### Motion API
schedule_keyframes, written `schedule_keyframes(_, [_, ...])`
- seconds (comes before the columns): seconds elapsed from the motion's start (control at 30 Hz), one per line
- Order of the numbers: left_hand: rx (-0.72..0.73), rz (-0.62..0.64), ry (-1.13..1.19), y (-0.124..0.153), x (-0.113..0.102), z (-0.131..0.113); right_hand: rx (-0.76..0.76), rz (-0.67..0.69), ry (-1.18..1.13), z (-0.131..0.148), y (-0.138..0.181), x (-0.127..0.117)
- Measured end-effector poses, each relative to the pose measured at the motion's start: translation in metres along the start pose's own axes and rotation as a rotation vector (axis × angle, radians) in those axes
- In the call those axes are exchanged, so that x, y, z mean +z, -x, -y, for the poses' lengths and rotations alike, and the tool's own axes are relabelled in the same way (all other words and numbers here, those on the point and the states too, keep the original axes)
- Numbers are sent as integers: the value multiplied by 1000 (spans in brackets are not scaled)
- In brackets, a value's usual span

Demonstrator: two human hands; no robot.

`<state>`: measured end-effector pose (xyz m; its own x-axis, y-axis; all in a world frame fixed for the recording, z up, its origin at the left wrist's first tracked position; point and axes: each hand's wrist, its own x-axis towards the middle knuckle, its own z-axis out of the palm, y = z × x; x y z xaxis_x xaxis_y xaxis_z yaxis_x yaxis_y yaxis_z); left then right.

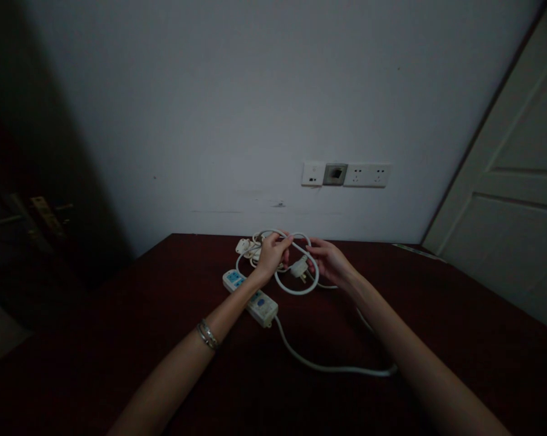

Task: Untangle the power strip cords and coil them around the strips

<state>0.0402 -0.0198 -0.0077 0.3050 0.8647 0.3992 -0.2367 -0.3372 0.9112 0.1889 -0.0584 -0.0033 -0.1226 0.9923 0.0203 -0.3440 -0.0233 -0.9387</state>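
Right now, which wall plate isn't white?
The middle one: the grey plate with a dark centre. The plate to its left and the double-socket one to its right are both white.

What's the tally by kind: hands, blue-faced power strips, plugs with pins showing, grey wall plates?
Hands: 2 (left hand, right hand)
Blue-faced power strip: 1
Plug with pins showing: 1
Grey wall plate: 1
Total: 5
Not counted: white pieces bunched by the left hand, too unclear to sort.

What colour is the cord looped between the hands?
The cord is white, clearest in the head view.
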Motion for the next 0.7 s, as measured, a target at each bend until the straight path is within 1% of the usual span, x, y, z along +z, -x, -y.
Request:
schedule_keyframes(0.13, [13,-6,-7,0,0,2,2,-3,-24,-1,-1,-1])
schedule_keyframes(0.3, [15,1,0,-2,-2,4,14,-11,2,0,0,1])
schedule_keyframes(0.7, [28,4,-44,-4,-4,9,28,20,-24,-5,-3,2])
